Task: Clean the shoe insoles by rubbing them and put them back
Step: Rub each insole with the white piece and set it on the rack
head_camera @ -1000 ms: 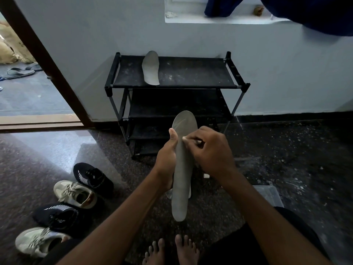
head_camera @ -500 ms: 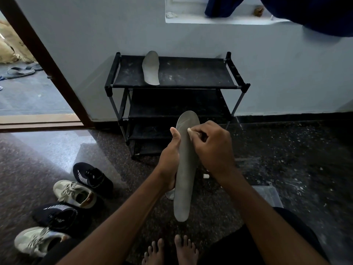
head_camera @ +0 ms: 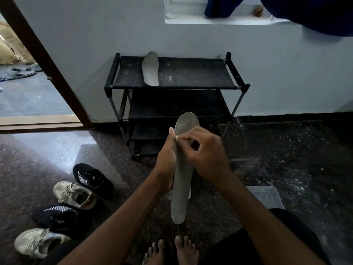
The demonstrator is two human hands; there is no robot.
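A long grey insole [head_camera: 180,190] stands upright in front of me, toe end up. My left hand [head_camera: 166,161] grips it from the left side and behind, thumb on its edge. My right hand [head_camera: 205,155] lies across the front of the insole's upper half, fingers curled and pressed on its surface; whether it holds anything small is hidden. A second grey insole [head_camera: 150,68] lies on the top shelf of the black shoe rack [head_camera: 191,81]. A pale piece shows behind the held insole near its lower part [head_camera: 169,195].
Two black sneakers [head_camera: 92,177] [head_camera: 57,217] and two beige sneakers [head_camera: 75,194] [head_camera: 37,241] sit on the floor at the left. A clear plastic box [head_camera: 267,196] lies at the right. My bare feet [head_camera: 170,251] are below. An open doorway [head_camera: 28,83] is at the left.
My right hand has slid leftward across the insole's upper part, its fingertips now near my left thumb. The insole stays upright in my left hand with only slight shifts.
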